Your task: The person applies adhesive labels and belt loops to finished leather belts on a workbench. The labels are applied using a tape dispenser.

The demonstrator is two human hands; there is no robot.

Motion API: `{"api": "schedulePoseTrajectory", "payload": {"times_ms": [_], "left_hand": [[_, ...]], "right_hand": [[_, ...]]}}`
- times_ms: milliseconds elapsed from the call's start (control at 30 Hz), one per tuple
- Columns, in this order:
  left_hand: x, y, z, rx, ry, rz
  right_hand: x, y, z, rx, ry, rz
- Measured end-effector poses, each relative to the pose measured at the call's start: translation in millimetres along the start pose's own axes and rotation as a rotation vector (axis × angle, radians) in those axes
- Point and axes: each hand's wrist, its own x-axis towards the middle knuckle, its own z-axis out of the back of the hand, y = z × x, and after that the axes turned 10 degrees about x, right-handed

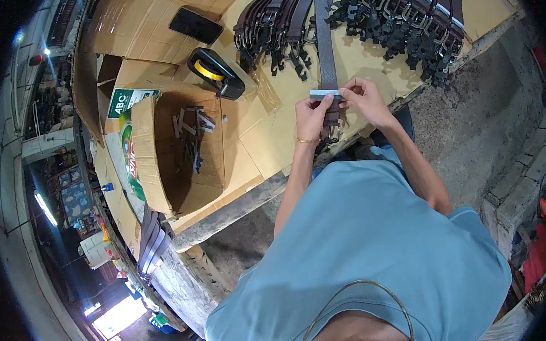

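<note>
A dark leather belt (326, 59) lies lengthwise over the cardboard-covered table, its metal buckle (334, 132) towards me at the near edge. Across the belt, just above the buckle, sits a narrow pale strip (323, 94). My left hand (311, 118) is closed at the belt's left side, its thumb pressing on the strip. From the other side my right hand (367, 102) pinches the strip's right end between thumb and fingers. What lies under the fingers is hidden.
Bundled belts with buckles lie at the back (274, 22) and at the back right (407, 21). To the left are a tape dispenser (231, 86), a phone (195, 25) and an open cardboard box (157, 155) with pale strips (190, 126) inside. More straps (151, 242) hang lower left.
</note>
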Motion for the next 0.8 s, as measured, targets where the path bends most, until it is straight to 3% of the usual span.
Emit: {"api": "schedulePoseTrajectory", "payload": {"times_ms": [467,567,633,733,800], "left_hand": [[0.0,1.3,-1.6,-0.03,-0.033,-0.015],[-1.3,2.1,-2.3,-0.068,-0.066,0.002],[-3.8,0.1,-4.1,-0.079,-0.088,0.005],[-3.1,1.6,-6.0,-0.057,-0.125,-0.024],[-4.6,1.9,-7.0,-0.021,-0.127,-0.054]], "right_hand": [[-1.1,1.7,-1.2,0.035,0.02,-0.028],[-3.6,0.2,-4.6,0.081,-0.125,0.046],[-14.5,10.4,-7.7,-0.495,-0.361,0.385],[-45.8,44.4,-28.3,-0.681,-0.334,0.234],[-48.1,34.4,-32.9,-0.656,-0.326,0.282]]}}
